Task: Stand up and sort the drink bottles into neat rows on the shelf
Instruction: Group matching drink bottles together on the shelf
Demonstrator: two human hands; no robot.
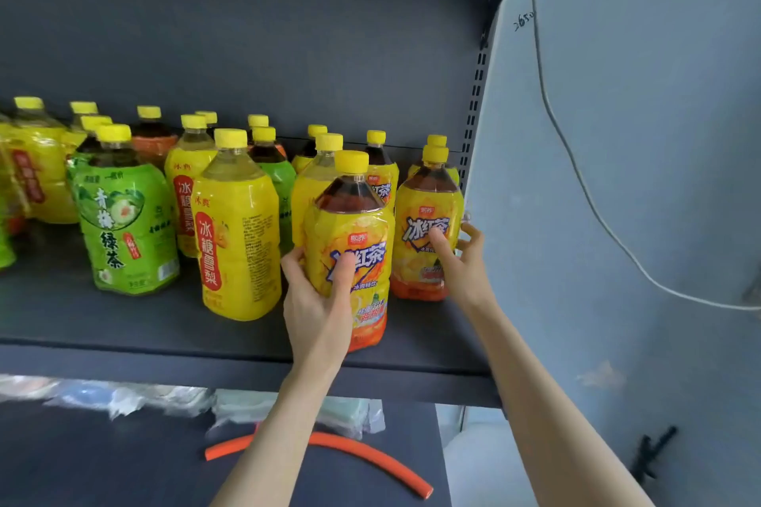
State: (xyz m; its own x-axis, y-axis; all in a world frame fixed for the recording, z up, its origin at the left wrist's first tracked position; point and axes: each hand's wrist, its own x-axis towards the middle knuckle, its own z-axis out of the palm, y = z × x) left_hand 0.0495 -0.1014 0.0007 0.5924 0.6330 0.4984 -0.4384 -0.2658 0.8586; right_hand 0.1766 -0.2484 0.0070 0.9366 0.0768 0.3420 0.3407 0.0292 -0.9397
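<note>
Dark grey metal shelf (123,321) carries upright yellow-capped drink bottles in loose rows, with a green tea bottle (127,226) at left and a yellow pear-drink bottle (236,235) beside it. The left hand (317,300) wraps its fingers round the front iced-tea bottle (350,235) at the shelf's front edge, and the right hand (461,268) clasps the end iced-tea bottle (426,218) at the shelf's right end. A pale blue wall (638,136) with a white cable (576,161) stands to the right.

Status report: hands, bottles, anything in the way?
Left hand grips front iced-tea bottle. Right hand holds right-end iced-tea bottle. Pear-drink bottle close on left.
</note>
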